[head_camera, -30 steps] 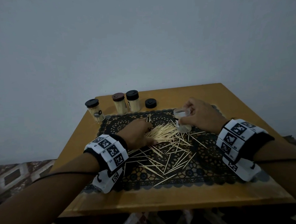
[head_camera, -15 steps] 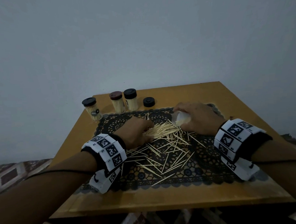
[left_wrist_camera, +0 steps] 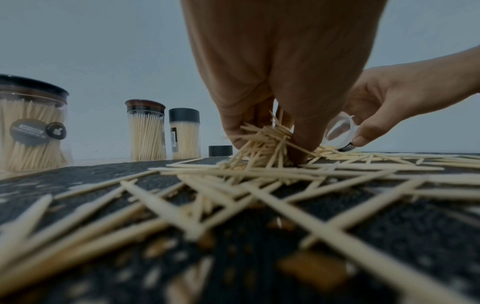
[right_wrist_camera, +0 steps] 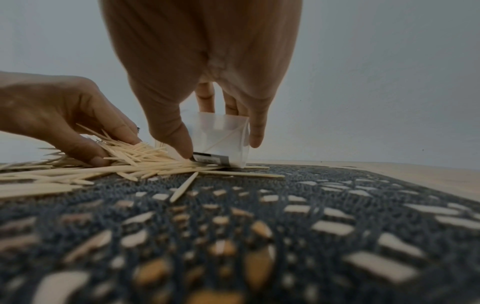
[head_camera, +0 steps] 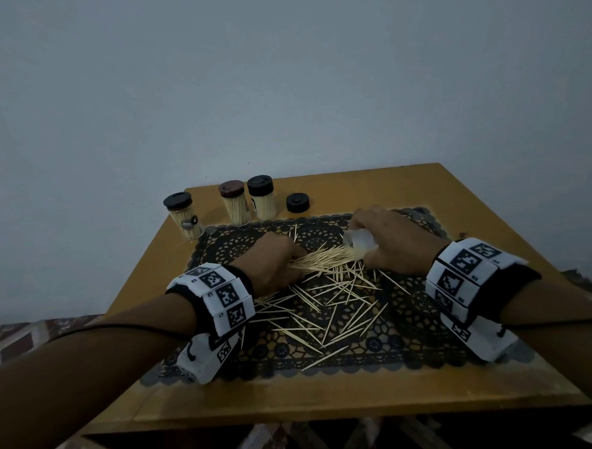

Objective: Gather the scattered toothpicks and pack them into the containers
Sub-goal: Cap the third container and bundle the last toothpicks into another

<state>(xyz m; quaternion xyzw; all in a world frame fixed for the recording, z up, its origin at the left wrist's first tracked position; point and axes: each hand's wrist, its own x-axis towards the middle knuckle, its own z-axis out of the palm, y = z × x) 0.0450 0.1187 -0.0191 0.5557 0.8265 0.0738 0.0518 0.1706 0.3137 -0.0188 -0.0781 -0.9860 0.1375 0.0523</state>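
Pale wooden toothpicks (head_camera: 329, 305) lie scattered over a dark lace mat (head_camera: 414, 341). My left hand (head_camera: 276, 263) pinches a bundle of toothpicks (head_camera: 324, 260) low on the mat; the left wrist view shows the fingers (left_wrist_camera: 301, 144) curled round that bundle (left_wrist_camera: 262, 142). My right hand (head_camera: 388, 240) grips a clear container (head_camera: 359, 241) tipped on its side, mouth toward the bundle. In the right wrist view the thumb (right_wrist_camera: 176, 139) and fingers hold the container (right_wrist_camera: 221, 139) against the mat, with the bundle's tips at its mouth.
Three capped containers full of toothpicks stand at the table's back left: (head_camera: 183, 214), (head_camera: 235, 207), (head_camera: 262, 202). A loose black cap (head_camera: 297, 202) lies beside them. The wooden table (head_camera: 297, 399) ends close in front of the mat; a wall rises behind.
The right hand has tipped the clear container from upright onto its side and lowered it to the mat. The left hand has pushed its bundle rightward to the container's mouth.
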